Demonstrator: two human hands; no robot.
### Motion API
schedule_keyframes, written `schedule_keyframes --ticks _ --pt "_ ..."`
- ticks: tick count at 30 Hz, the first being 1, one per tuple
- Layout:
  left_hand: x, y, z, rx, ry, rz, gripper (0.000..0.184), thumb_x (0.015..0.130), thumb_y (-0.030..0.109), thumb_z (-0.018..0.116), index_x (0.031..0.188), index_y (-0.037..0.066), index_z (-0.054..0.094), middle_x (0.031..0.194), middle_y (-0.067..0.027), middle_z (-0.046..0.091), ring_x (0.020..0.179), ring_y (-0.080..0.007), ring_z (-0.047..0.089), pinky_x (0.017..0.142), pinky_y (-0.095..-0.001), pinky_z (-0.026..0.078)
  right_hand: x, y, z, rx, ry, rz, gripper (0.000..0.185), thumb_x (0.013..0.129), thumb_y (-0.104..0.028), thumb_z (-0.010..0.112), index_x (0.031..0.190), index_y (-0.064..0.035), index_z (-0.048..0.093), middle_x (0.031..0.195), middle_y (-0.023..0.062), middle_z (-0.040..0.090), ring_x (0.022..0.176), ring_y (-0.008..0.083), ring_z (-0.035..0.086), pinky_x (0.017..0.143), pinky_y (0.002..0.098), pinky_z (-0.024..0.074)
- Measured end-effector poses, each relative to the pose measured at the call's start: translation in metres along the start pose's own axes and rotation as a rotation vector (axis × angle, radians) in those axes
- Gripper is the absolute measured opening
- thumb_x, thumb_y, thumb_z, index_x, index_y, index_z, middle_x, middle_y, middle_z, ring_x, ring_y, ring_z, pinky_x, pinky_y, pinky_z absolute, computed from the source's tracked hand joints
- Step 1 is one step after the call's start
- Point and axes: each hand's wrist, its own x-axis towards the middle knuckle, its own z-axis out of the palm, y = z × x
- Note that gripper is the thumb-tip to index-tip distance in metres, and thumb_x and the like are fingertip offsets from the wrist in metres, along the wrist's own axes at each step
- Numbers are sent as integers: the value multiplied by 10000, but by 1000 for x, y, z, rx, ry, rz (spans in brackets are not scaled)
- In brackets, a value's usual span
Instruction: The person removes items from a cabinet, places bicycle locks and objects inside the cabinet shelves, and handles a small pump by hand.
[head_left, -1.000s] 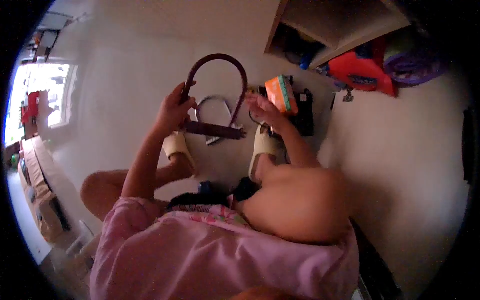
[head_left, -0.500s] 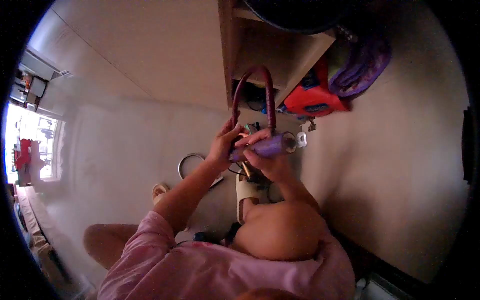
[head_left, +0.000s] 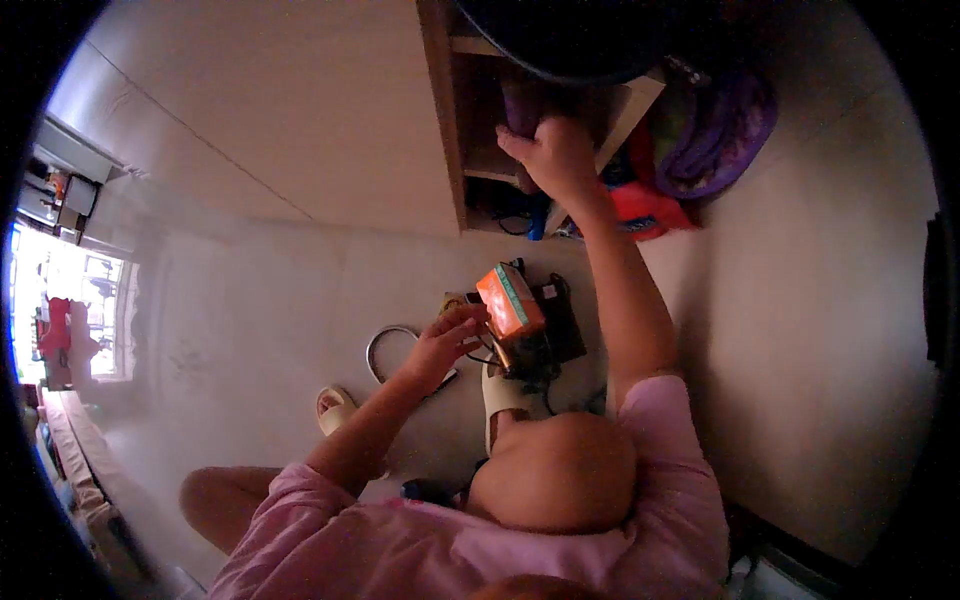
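My right hand [head_left: 560, 155] reaches into the wooden shelf unit. It is closed around a purple U-lock [head_left: 520, 108], whose far part is lost in the shelf's shadow. My left hand [head_left: 450, 340] is lower, over the floor, with its fingers loosely apart and nothing visible in them. Beside its fingertips stands an orange box [head_left: 508, 303] with a green stripe. Dark objects and a thin black cable lie around the box, too dim to name.
The shelf unit [head_left: 440, 110] stands ahead, with a round black object [head_left: 580, 40] above it. A red bag [head_left: 650, 210] and a purple patterned bag [head_left: 735, 150] are at its right. A curved silver tube [head_left: 378, 350] lies on the floor near my sandals [head_left: 497, 400].
My right hand has carried the U-lock up and forward into the shelf. My left hand has let go of it and moved down left. The orange box is now uncovered.
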Motion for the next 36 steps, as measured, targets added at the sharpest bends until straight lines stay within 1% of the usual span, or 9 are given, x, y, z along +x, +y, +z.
schedule_keyframes --ticks 2,8,11,14,17,20,23,29,36 --pt "-9 -4 -4 -28 36 -31 289 882 177 450 1153 80 471 1123 -29 513 1021 -148 478 865 -298 377 6 4 8 -4 -28 -4 362 686 -370 657 753 -22 586 618 175 578 596 349 571 569 390 463" --pt "-19 -8 -17 -20 57 -26 263 875 195 474 1122 106 493 1110 -14 519 995 -138 489 864 -303 373 16 2 22 68 -40 -12 389 676 -353 665 878 -31 581 779 187 603 719 354 579 643 386 462" --pt "-24 -7 -20 16 54 -32 269 874 205 477 1123 102 492 1098 -12 522 993 -134 488 863 -302 372 20 -7 7 -77 -198 47 415 678 -342 660 942 -36 569 834 193 601 775 355 577 686 396 460" --pt "-30 -7 -24 26 67 -52 266 876 203 473 1120 100 492 1086 -17 526 990 -132 488 855 -295 377 19 3 7 -143 -82 -56 411 680 -339 655 951 -41 572 837 193 602 795 353 576 718 408 456" --pt "-30 -19 -32 14 79 -92 266 876 204 474 1116 92 491 1082 -24 526 986 -137 490 851 -294 382 23 -4 6 -265 -196 63 417 690 -345 644 976 -51 571 861 188 603 818 358 572 745 412 448" --pt "-34 -24 -34 -3 95 -116 265 872 196 474 1112 84 490 1073 -32 527 987 -146 491 846 -297 386 24 2 4 -100 -84 -13 439 696 -351 636 998 -41 560 918 190 597 849 363 565 759 413 444" --pt "-37 -26 -39 -4 76 -85 261 872 188 469 1107 78 489 1069 -35 527 986 -150 491 840 -299 390 32 -7 -1 -230 -243 169 471 701 -341 633 1037 -26 534 972 200 581 884 371 553 784 412 436" --pt "-37 -29 -36 -9 85 -116 235 878 164 456 1093 77 496 1044 -23 542 952 -131 501 829 -281 394 29 12 31 -65 76 -36 505 697 -353 631 1052 -20 497 970 215 574 906 383 540 784 412 433" --pt "-37 -38 -35 11 83 -132 229 880 172 463 1084 76 503 1030 -16 551 922 -120 508 821 -271 398 25 14 30 -3 63 -9 514 682 -340 650 1050 -19 491 946 215 578 885 386 546 775 419 433"
